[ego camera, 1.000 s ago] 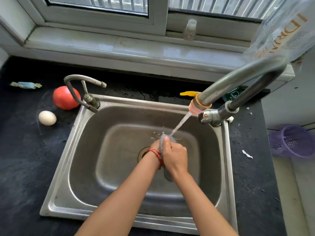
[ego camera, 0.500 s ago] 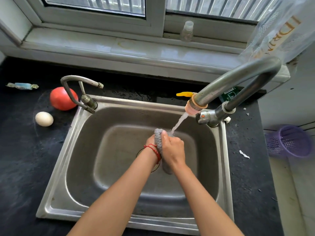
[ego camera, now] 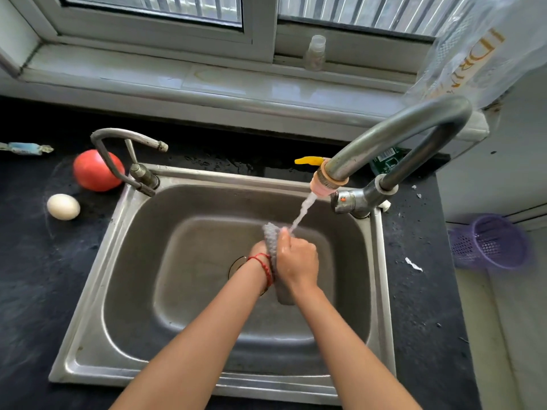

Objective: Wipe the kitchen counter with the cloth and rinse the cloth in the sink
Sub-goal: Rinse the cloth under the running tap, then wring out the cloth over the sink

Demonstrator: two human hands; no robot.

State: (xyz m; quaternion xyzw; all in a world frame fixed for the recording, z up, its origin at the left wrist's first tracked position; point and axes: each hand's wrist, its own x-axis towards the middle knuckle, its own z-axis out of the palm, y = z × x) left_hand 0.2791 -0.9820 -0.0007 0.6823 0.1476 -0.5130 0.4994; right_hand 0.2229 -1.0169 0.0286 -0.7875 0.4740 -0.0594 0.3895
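Rinsing is underway: both hands, left hand (ego camera: 260,250) and right hand (ego camera: 297,257), clench the cloth (ego camera: 270,236) beneath the tap (ego camera: 328,180) stream at one o'clock, wringing apparently left.

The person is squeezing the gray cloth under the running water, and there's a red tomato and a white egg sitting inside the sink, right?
Nearly. The tomato and egg are not inside the sink; the head view shows them on the dark counter to its left. The rest holds: both hands squeeze the gray cloth under the running water.
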